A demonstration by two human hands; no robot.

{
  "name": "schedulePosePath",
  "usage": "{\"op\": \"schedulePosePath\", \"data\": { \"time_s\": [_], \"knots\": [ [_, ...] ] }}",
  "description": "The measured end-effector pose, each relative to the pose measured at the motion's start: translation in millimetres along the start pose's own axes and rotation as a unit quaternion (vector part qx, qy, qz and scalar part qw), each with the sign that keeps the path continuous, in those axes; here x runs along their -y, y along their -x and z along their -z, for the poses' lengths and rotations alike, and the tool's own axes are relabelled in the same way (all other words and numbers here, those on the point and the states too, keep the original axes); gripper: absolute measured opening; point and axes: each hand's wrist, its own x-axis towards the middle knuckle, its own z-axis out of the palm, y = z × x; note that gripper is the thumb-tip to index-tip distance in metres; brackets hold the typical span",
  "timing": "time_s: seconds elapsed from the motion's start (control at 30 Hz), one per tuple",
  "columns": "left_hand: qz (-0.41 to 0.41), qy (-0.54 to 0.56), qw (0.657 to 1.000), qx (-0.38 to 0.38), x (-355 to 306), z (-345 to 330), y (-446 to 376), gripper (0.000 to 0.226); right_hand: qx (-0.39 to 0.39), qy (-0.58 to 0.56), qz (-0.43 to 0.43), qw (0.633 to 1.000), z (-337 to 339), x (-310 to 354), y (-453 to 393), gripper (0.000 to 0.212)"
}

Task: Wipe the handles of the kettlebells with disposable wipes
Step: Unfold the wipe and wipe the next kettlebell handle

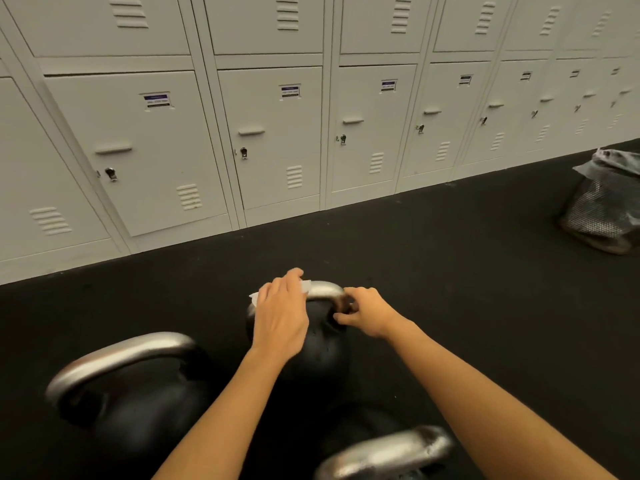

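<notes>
Three black kettlebells with bare steel handles stand on the dark floor. The middle kettlebell point(323, 348) is the farthest one. My left hand point(281, 313) covers the left part of its handle point(325, 289) and presses a white disposable wipe point(306, 285) against it; the wipe shows at my fingertips and by my thumb. My right hand point(367, 311) pinches the right end of the same handle. A larger kettlebell point(138, 386) stands at the near left. Only the handle of the third kettlebell point(391, 452) shows at the bottom edge.
A row of white metal lockers point(270, 133) lines the far wall, close behind the kettlebells. A mesh waste bin point(602, 209) with a grey liner stands on the black rubber floor point(450, 271) at the right.
</notes>
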Motion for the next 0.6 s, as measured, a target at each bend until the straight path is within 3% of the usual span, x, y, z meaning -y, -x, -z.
{"op": "schedulePosePath", "data": {
  "time_s": [0.07,0.2,0.4,0.5,0.6],
  "knots": [
    [0.009,-0.014,1.000,0.014,-16,-1,-6,0.036,0.002,0.003,-0.001,1.000,2,2,0,0.026],
    [-0.083,-0.111,0.989,0.060,-42,-12,-12,0.030,0.008,0.017,-0.005,1.000,4,4,-1,0.019],
    [-0.183,-0.157,0.968,0.065,-34,-14,-4,0.056,0.007,0.038,-0.009,0.999,1,5,-3,0.038],
    [-0.165,-0.113,0.978,0.056,-12,-3,5,0.069,0.010,0.032,-0.016,0.999,0,2,-5,0.035],
    [-0.097,-0.058,0.993,0.034,8,6,9,0.066,0.009,0.019,-0.017,1.000,0,1,-5,0.034]
  ]
}}
